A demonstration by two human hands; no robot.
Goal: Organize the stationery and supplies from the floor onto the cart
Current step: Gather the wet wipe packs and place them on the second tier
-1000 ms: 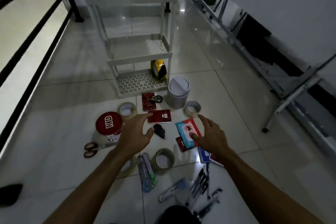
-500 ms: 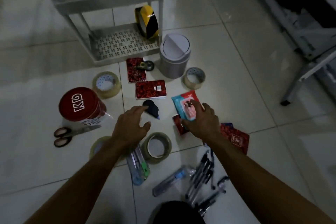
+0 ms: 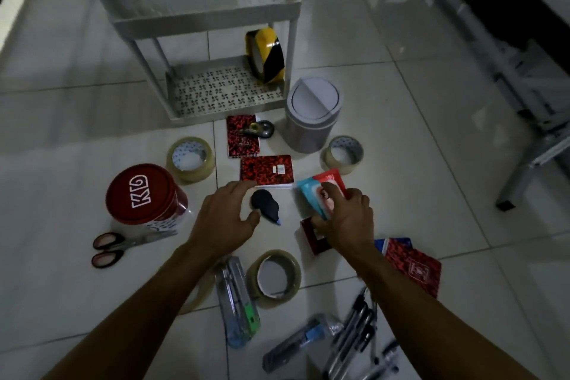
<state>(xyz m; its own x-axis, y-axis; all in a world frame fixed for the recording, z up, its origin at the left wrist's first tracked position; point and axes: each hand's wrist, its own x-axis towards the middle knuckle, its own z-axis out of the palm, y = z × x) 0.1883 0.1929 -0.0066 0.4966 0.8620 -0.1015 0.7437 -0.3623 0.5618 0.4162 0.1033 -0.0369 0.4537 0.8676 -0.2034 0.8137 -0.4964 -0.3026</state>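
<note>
On floor tiles below cart [image 3: 206,20]: right hand [image 3: 347,224] now clamped round blue-red packet [image 3: 320,194], fingers curled, lifting its edge. Left hand [image 3: 223,220] lowered, released, over black dispenser [image 3: 265,202]. First pick-up begun.

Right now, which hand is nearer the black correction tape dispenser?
Left. The left hand hovers right beside the black correction tape dispenser, thumb almost touching it. The right hand is further off, gripping the wipes packet.

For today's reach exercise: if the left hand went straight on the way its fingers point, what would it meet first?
Probably the red notebook: the left hand points up-frame at its near edge, though height above it is unclear.
</note>
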